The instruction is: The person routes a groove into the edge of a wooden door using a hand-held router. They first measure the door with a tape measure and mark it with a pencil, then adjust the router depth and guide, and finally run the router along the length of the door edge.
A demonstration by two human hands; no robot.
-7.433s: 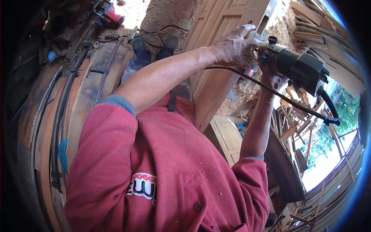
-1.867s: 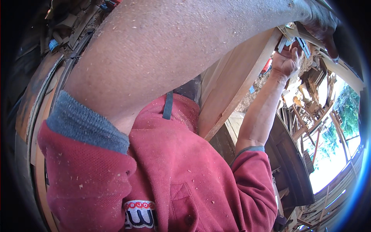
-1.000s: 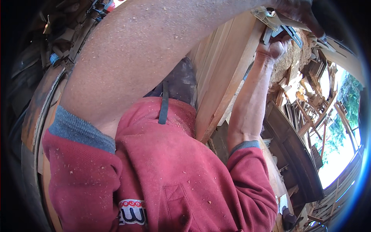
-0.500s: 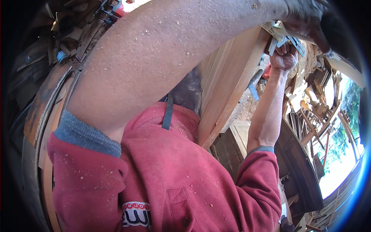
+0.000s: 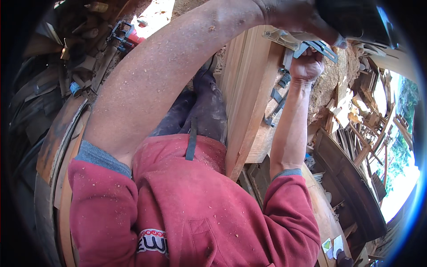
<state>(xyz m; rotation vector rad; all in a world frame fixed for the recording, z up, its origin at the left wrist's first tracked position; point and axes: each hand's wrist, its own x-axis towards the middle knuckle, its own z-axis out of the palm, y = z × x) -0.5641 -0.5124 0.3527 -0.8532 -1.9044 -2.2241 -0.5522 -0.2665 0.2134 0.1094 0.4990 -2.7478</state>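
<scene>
My left arm reaches across the upper part of the view. My left hand [image 5: 293, 17] is closed over a dark-bodied tool [image 5: 356, 20], likely a power tool; its fingers are partly hidden and its thumb points to the right. Just below, my right hand [image 5: 307, 66] has its fingers curled at a slotted metal guide [image 5: 324, 50] on the tool's near side. A pale plastic-looking part [image 5: 284, 38] sits left of the guide, by the end of a thick wooden beam [image 5: 249, 98]. The tool's underside cannot be seen.
A red and blue tool [image 5: 129, 35] lies on sawdust at the upper left, near a blue can [image 5: 74, 88]. Clamp-like dark metal parts [image 5: 278, 104] show beside the beam. Scrap wood [image 5: 356, 111] is piled to the right, by a dark wooden panel [image 5: 351, 182].
Both hands and the tool appear further left in the view, which has itself shifted. More of my legs and the red and blue tool show now. Both hands keep their holds.
</scene>
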